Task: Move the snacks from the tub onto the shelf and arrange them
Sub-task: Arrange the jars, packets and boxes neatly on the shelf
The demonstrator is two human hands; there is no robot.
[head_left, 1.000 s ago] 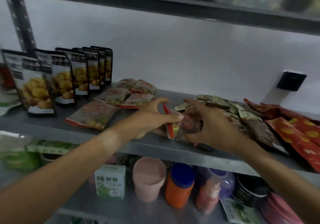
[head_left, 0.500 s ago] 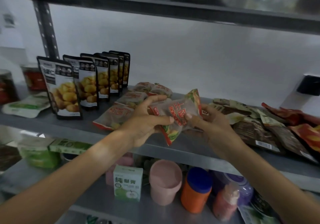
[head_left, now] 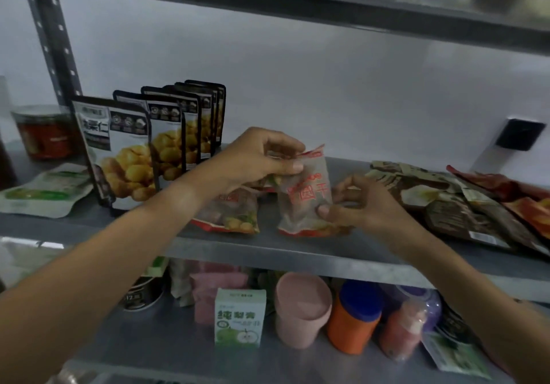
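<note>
Both hands hold 1 translucent snack packet [head_left: 306,196] with red print upright at the front of the grey metal shelf [head_left: 297,249]: the left hand [head_left: 256,157] pinches its top edge between thumb and fingers, and the right hand [head_left: 354,202] pinches its right side, thumb on the front face. A matching packet [head_left: 232,214] lies flat just to its left, beside a row of upright chestnut pouches [head_left: 125,157]. Brown packets [head_left: 446,199] lie piled to the right.
</note>
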